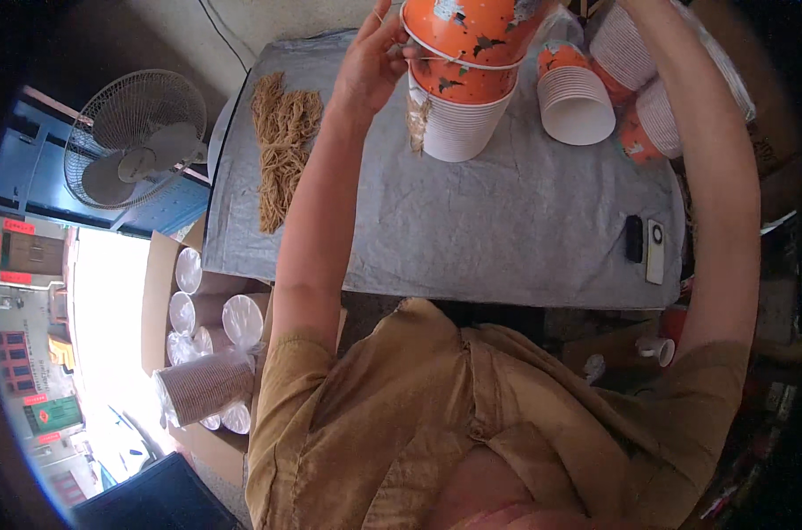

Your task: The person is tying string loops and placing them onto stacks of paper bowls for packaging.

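An upside-down orange paper bucket (467, 31) with dark bat shapes stands on a stack of nested white-rimmed buckets (467, 128) at the table's far side. My left hand (374, 66) is at its left edge, with the fingers bent against the rim and a thin cord by them. Some brown cord (416, 124) hangs down the left of the stack. My right forearm (697, 97) reaches up past the top edge, so my right hand is out of view. A bundle of tan cords (281, 150) lies left of my left hand.
More nested buckets (577, 106) lie on the right, some in clear plastic. A black object (633, 238) and a pale slim device (654, 252) lie near the grey-covered table's (471, 238) right corner. At left are a fan (136, 141) and a carton (158, 291) of wrapped cup stacks.
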`<state>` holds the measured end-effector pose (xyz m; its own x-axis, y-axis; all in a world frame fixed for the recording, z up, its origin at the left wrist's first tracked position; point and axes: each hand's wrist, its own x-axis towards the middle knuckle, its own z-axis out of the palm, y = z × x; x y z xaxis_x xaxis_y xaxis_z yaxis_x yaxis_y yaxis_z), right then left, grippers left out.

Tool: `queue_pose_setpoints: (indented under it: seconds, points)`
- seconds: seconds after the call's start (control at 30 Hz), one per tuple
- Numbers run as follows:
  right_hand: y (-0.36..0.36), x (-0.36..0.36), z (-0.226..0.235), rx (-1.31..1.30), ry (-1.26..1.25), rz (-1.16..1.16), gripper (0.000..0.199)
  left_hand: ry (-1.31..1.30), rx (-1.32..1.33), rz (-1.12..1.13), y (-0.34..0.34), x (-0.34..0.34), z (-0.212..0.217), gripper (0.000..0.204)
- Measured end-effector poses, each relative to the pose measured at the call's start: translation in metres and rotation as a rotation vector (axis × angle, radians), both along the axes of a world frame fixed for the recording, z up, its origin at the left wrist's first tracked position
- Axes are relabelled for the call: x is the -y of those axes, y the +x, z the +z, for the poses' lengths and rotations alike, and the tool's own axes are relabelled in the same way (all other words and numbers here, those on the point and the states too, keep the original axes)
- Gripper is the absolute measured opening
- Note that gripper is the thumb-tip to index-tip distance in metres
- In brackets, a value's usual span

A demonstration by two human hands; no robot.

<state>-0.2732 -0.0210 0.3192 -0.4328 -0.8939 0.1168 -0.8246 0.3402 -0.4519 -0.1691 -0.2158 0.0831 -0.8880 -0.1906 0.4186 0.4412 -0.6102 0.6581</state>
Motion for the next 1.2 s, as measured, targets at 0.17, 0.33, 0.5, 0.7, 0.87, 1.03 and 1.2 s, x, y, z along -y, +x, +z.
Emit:
queue_pose_setpoints:
  seconds: [0.17,0.33,0.5,0.7,0.87,1.03,1.2]
  points:
    - [0.009,-0.005,-0.001,-0.137,0.159,-0.194,0.107,-0.056,0.205,0.129,-0.010,-0.028,-0.004,0.050]
    - [0.024,-0.024,-0.011,0.134,0.036,-0.037,0.105,0.016,0.200,0.070,-0.015,-0.023,-0.037,0.044]
    - [0.013,-0.005,-0.051,-0.073,-0.066,-0.234,0.099,0.060,0.191,0.050,-0.005,-0.048,-0.047,0.041]
    - [0.005,-0.023,-0.044,0.017,0.084,0.005,0.084,0.134,0.148,0.118,0.020,-0.113,-0.044,0.045]
    - [0.007,-0.046,-0.038,-0.073,0.038,-0.080,0.076,0.086,0.203,0.070,0.017,-0.117,-0.036,0.045]
    - [0.012,-0.040,-0.021,-0.047,0.038,-0.135,0.081,0.017,0.272,0.152,0.008,-0.080,-0.031,0.034]
    - [0.012,-0.028,-0.035,-0.140,0.074,-0.185,0.082,-0.018,0.401,0.262,-0.004,-0.056,-0.039,0.024]
